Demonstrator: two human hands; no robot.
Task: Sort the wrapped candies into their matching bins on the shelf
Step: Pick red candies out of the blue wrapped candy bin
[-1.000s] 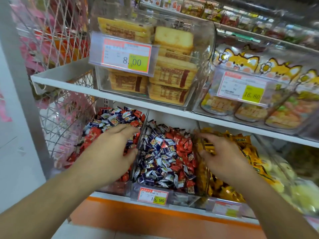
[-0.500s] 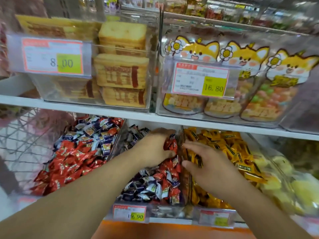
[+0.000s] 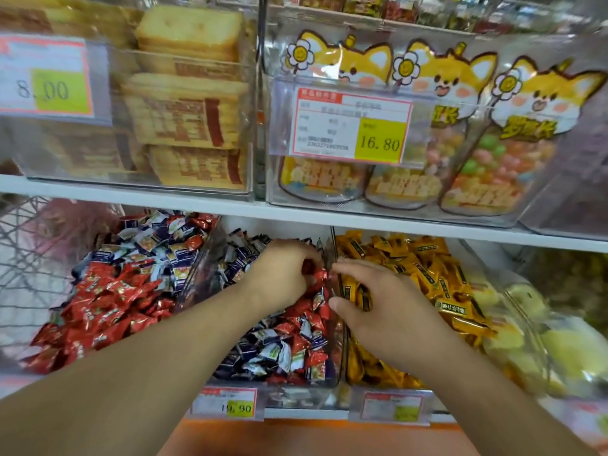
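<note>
Three clear bins of wrapped candies sit side by side on the lower shelf. The left bin (image 3: 197, 284) holds red and blue-white candies (image 3: 112, 291). The middle bin (image 3: 332, 376) holds the same mix (image 3: 289, 343). The right bin (image 3: 342, 357) holds yellow candies (image 3: 424, 268). My left hand (image 3: 283, 274) is in the middle bin by the divider, its fingers curled round a red candy (image 3: 317, 274). My right hand (image 3: 388, 314) is in the yellow bin just across the divider, finger and thumb curled round a yellow candy (image 3: 357, 292).
A bin of pale yellow-green sweets (image 3: 559, 343) stands further right. Price tags (image 3: 230, 404) hang on the bin fronts. The upper shelf (image 3: 296, 218) overhangs the bins, carrying boxed cakes (image 3: 187, 126) and fox-print jars (image 3: 411, 133). A wire rack (image 3: 36, 245) stands at the left.
The view has moved in closer and to the right. My left hand has crossed from the left bin into the middle bin and closed on red candy; my right hand has curled into the yellow candies.
</note>
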